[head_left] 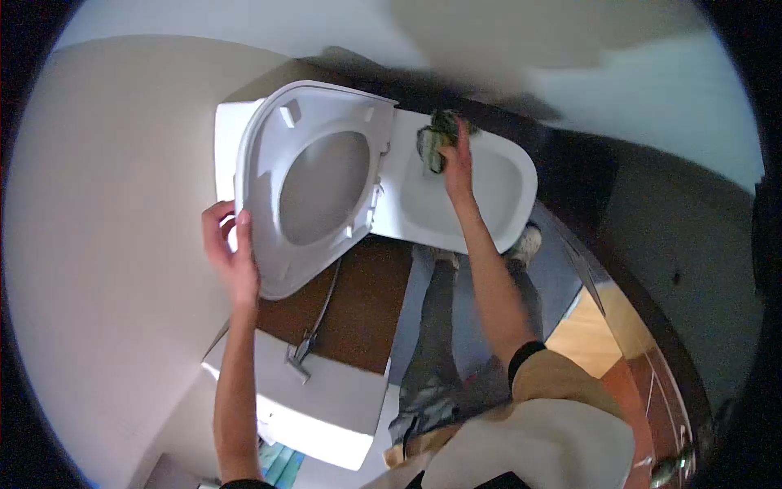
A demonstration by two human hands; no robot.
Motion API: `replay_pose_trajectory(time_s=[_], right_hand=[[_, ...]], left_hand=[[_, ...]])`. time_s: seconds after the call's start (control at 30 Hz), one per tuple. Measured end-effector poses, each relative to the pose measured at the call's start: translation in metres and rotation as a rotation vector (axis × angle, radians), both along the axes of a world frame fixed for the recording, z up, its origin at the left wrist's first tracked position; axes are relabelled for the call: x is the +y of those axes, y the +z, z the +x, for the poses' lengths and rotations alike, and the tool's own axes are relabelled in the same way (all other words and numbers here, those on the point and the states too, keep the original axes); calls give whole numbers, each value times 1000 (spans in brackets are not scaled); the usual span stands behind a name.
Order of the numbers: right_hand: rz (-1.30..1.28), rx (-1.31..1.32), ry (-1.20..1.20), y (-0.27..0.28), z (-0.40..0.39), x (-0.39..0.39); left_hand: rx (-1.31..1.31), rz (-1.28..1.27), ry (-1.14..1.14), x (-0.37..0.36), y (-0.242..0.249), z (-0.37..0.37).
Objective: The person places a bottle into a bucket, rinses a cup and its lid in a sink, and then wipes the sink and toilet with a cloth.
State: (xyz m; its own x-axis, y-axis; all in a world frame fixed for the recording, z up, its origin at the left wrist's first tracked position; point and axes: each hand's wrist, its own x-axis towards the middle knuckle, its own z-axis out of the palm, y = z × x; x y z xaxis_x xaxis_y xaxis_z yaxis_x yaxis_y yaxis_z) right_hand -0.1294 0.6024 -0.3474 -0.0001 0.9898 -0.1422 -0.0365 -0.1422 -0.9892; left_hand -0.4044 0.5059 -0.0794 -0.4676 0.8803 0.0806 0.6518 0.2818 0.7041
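My left hand [232,254] grips the edge of the raised toilet seat [269,204], with the thumb on the near face and the fingers behind it. The lid behind the seat is mostly hidden. Across the white toilet bowl [509,175], my right hand [459,167] is closed on a crumpled dark and pale green cloth [434,151]. This cloth lies against the far rim, close to the seat hinges. Part of it is hidden by the fingers.
A white washbasin [326,391] with a chrome faucet [301,359] and a hose [328,297] stands at the lower left. The white cistern [228,147] is behind the seat. Walls close in at the left and top. A glass panel edge [582,265] is at the right.
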Motion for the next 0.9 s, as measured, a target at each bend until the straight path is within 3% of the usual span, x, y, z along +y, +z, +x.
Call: replay_pose_trajectory(time_s=[0.07, 0.17, 0.27, 0.33, 0.37, 0.4, 0.47, 0.53, 0.6, 0.67, 0.73, 0.77, 0.8, 0.9], right_hand=[[360, -959, 300, -91, -42, 28], [629, -1071, 408, -195, -70, 36], [739, -1029, 512, -239, -52, 50], [687, -1126, 532, -246, -22, 51], [670, -1167, 537, -221, -16, 54], [285, -1020, 657, -191, 11, 60], [567, -1050, 392, -210, 80, 38], [525, -1108, 377, -205, 163, 7], [183, -1158, 229, -188, 212, -31], [-112, -1192, 10, -242, 239, -125], [-213, -1263, -346, -238, 178, -211], [-286, -1535, -346, -286, 159, -271], [-482, -1355, -489, -268, 129, -279], [-472, -1244, -250, -271, 138, -287]], left_hand=[[-24, -1, 24, -2, -28, -13], [-9, 2, 24, -3, -71, -22], [-22, -24, 14, -8, -96, -23], [-3, -49, 18, -13, -92, -17], [36, -64, 43, -12, -89, -10], [76, -81, 68, -10, -85, -3], [121, -103, 88, -10, -76, 3], [132, -114, 80, -14, -72, 4], [117, -91, 74, -15, -72, 6], [97, -56, 52, -17, -75, 2], [63, -9, 18, -23, -83, -7], [44, -22, 29, -26, -87, -10], [25, -36, 40, -29, -91, -11], [48, -29, 94, -30, -79, 13]])
